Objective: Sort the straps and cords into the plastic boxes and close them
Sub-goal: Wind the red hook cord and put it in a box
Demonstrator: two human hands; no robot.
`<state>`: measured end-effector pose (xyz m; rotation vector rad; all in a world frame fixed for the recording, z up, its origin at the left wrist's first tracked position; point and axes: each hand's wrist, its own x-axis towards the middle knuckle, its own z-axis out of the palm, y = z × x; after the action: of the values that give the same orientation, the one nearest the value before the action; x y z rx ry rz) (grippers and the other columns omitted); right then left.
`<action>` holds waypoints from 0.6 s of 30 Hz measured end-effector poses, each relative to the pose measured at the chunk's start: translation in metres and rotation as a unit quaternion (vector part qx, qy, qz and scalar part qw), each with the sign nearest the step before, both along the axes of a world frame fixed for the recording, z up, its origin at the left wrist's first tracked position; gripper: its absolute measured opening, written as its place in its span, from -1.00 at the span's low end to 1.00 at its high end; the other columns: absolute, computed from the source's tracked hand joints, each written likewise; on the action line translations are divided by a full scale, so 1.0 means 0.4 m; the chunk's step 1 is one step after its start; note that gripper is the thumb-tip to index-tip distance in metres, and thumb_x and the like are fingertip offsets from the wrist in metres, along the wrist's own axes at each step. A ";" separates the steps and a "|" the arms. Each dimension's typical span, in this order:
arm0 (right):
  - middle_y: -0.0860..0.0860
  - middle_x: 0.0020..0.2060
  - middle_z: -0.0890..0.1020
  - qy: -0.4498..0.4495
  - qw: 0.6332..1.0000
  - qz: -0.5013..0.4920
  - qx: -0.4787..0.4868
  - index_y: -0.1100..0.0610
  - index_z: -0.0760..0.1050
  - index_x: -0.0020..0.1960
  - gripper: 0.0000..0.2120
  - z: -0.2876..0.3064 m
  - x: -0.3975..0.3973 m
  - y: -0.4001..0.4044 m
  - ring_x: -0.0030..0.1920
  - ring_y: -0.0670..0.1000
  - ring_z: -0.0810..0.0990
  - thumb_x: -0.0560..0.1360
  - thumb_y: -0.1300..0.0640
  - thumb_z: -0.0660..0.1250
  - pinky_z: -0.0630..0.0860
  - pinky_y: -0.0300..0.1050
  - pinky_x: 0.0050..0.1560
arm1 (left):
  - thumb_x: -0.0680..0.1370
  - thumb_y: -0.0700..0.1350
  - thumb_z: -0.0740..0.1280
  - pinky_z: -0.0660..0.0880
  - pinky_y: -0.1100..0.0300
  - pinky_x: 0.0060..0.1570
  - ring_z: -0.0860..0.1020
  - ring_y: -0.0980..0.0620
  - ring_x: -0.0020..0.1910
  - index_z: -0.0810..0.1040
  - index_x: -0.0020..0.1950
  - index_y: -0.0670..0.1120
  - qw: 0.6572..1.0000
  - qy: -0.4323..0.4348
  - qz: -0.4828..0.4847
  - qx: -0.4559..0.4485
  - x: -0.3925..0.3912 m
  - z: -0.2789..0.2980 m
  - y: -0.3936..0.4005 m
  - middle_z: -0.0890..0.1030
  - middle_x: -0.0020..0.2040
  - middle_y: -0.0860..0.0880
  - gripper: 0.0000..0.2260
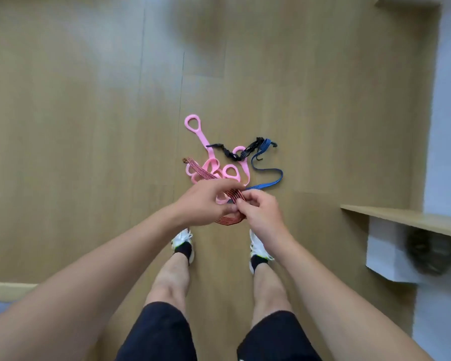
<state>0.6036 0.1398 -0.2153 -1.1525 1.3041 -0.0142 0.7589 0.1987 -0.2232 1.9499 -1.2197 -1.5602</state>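
Note:
A tangle of straps lies on the wooden floor (89,126) in front of my feet. A red-and-black striped strap (206,174) runs from the pile up into both hands. My left hand (206,204) grips it from the left, and my right hand (261,212) pinches it from the right; a loop of it hangs below my hands. Pink rubber straps (206,144) with ring ends lie under and behind it. A black cord (235,155) with hooks crosses the pink ones. A blue strap (268,182) curls to the right. No plastic boxes are in view.
A low wooden shelf (406,220) juts in at the right, with a white box (385,251) and a dark blurred object (430,251) beneath it. A white wall (448,126) runs along the right side. My two feet in white shoes (182,241) stand just behind the pile.

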 end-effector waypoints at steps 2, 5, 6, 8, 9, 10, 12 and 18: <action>0.10 -0.29 0.66 -0.037 0.999 -0.015 -0.023 0.23 0.63 -0.13 -0.84 0.156 0.003 -0.035 -0.24 0.05 0.60 0.56 0.36 0.32 0.57 0.11 -0.06 | 0.47 -0.03 0.52 0.46 0.26 0.15 0.54 0.28 0.09 0.57 0.31 0.22 1.000 0.023 0.002 -0.010 0.027 0.134 -0.025 0.63 0.11 0.31 -0.57; 0.10 -0.35 0.65 -0.087 0.992 -0.038 -0.080 0.32 0.63 -0.10 -0.89 0.370 -0.001 -0.080 -0.33 0.01 0.58 0.55 0.36 0.34 0.57 -0.05 -0.18 | 0.44 -0.04 0.49 0.51 0.21 0.07 0.59 0.25 0.04 0.61 0.16 0.20 0.997 0.009 -0.038 -0.059 0.058 0.294 -0.069 0.66 0.03 0.25 -0.68; 0.03 -0.41 0.63 -0.102 0.988 -0.048 -0.104 0.30 0.63 -0.13 -0.89 0.435 -0.006 -0.090 -0.39 -0.05 0.56 0.54 0.36 0.35 0.54 -0.17 -0.26 | 0.46 -0.08 0.48 0.48 0.23 0.00 0.58 0.33 -0.03 0.62 0.05 0.21 0.995 -0.004 -0.060 -0.082 0.062 0.338 -0.087 0.66 -0.06 0.30 -0.76; -0.07 -0.50 0.57 -0.120 0.978 -0.082 -0.152 0.23 0.62 -0.19 -0.86 0.543 -0.025 -0.102 -0.46 -0.11 0.50 0.53 0.33 0.38 0.47 -0.25 -0.36 | 0.51 -0.16 0.46 0.46 0.22 -0.04 0.58 0.36 -0.10 0.58 -0.13 0.25 0.989 -0.025 -0.093 -0.113 0.062 0.412 -0.130 0.64 -0.19 0.34 -0.74; -0.09 -0.51 0.56 -0.123 0.972 -0.102 -0.172 0.20 0.62 -0.21 -0.86 0.588 -0.038 -0.105 -0.47 -0.11 0.49 0.53 0.31 0.39 0.46 -0.25 -0.38 | 0.53 -0.18 0.44 0.51 0.16 0.01 0.61 0.26 -0.07 0.57 -0.16 0.23 0.987 -0.031 -0.100 -0.122 0.058 0.441 -0.152 0.65 -0.20 0.28 -0.72; -0.09 -0.51 0.56 -0.125 0.967 -0.119 -0.188 0.18 0.61 -0.21 -0.85 0.627 -0.055 -0.104 -0.47 -0.11 0.49 0.53 0.28 0.41 0.46 -0.24 -0.39 | 0.54 -0.20 0.43 0.55 0.08 0.07 0.64 0.14 -0.04 0.57 -0.16 0.20 0.985 -0.033 -0.107 -0.130 0.050 0.469 -0.173 0.66 -0.18 0.22 -0.73; -0.04 -0.49 0.55 -0.128 0.958 -0.152 -0.207 0.19 0.61 -0.21 -0.86 0.693 -0.097 -0.093 -0.47 -0.08 0.48 0.54 0.25 0.41 0.44 -0.23 -0.41 | 0.56 -0.21 0.41 0.57 -0.04 0.17 0.66 0.02 -0.01 0.56 -0.17 0.15 0.980 -0.032 -0.122 -0.153 0.023 0.527 -0.205 0.69 -0.13 0.10 -0.76; 0.06 -0.41 0.53 -0.156 0.932 -0.197 -0.261 0.13 0.62 -0.19 -0.84 0.859 -0.234 -0.077 -0.40 0.03 0.46 0.50 0.07 0.41 0.44 -0.11 -0.34 | 0.50 -0.01 0.49 0.40 0.18 0.29 0.46 0.17 0.30 0.44 0.42 0.17 0.945 -0.031 -0.230 -0.230 -0.125 0.702 -0.267 0.52 0.31 0.24 -0.48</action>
<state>0.5098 0.1090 0.1281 -1.2431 1.2537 -0.8530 0.7088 0.0919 0.0576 1.4866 -1.9663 -1.2454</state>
